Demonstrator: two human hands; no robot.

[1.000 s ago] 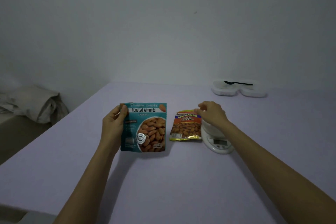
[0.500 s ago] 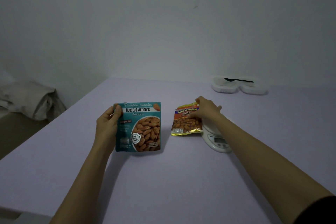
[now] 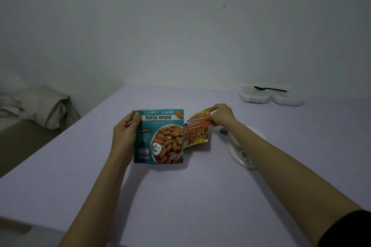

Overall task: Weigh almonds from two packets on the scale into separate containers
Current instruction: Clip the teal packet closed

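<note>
My left hand (image 3: 125,133) grips the left edge of a teal "Roasted Almonds" packet (image 3: 160,138), holding it upright above the lilac table (image 3: 180,196). My right hand (image 3: 220,115) pinches the top of a smaller orange almond packet (image 3: 195,131), lifted and tilted just right of the teal one. A white kitchen scale (image 3: 244,146) lies under my right forearm, partly hidden. Two white containers (image 3: 270,97) sit at the far right with a black spoon (image 3: 269,88) lying across them.
A small dark clip (image 3: 223,131) lies by the scale. Crumpled pale fabric (image 3: 40,108) sits off the table's left side. A plain wall stands behind the table's far edge.
My right hand has taken hold of the orange packet's top and raised it off the table toward the teal packet. The teal packet stays held in my left hand.
</note>
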